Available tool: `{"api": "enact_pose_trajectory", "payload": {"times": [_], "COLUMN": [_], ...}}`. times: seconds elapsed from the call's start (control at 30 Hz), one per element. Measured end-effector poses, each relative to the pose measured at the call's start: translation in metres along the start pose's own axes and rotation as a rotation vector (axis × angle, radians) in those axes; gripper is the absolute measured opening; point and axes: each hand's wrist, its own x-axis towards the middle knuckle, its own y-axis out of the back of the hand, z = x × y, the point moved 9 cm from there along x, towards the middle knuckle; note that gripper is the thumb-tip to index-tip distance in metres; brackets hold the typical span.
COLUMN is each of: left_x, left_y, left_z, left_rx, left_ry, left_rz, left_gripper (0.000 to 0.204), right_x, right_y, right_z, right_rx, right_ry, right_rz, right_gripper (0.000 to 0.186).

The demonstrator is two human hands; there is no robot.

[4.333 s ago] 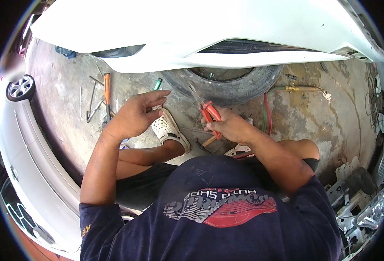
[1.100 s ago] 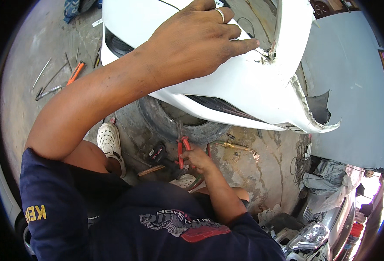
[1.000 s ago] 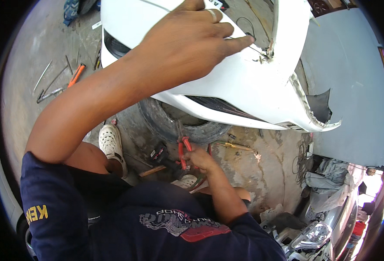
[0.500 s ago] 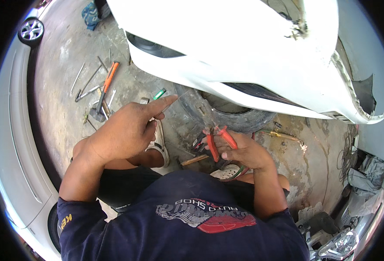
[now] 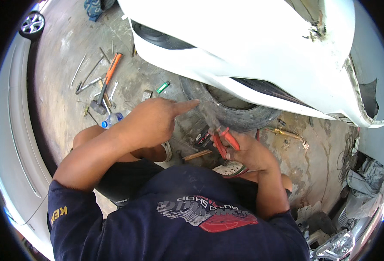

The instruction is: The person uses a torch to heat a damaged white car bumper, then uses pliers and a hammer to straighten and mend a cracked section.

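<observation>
On the far left: a silver car body runs along the edge, with its wheel at the top corner.
Floor, upper left: a hammer with orange handle lies on the stained concrete floor, with some thin metal rods just beside it.
Near the hammer: a clear plastic bottle with blue cap lies below the hammer head; a small green object lies to the right of it, near the tire.
Left hand: it holds nothing; the index finger is stretched and points toward the tire, the other fingers are loosely bent.
Centre: an old black tire lies flat on the floor, under the white bumper.
Right hand: it is closed around the red-handled pliers, and the handles stay a little spread.
Pliers position: in front of the person, just beside the near edge of the tire; the tip is too blurred to tell what it touches.
Lower right: a detached headlight lies among loose parts.
</observation>
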Motion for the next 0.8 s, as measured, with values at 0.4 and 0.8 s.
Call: {"api": "enact_pose_trajectory", "payload": {"times": [0.4,0.8], "left_x": [0.004,0.001], "left_y": [0.003,0.017], "left_z": [-0.018,-0.002], "left_rx": [0.006,-0.221], "left_ry": [0.112,0.024], "left_rz": [0.028,0.062], "left_gripper": [0.046,0.057], "right_x": [0.007,0.000], "right_y": [0.002,-0.002], "right_z": [0.011,0.007], "right_rx": [0.021,0.093], "right_ry": [0.076,0.090], "right_rz": [0.130,0.257], "right_gripper": [0.043,0.038]}}
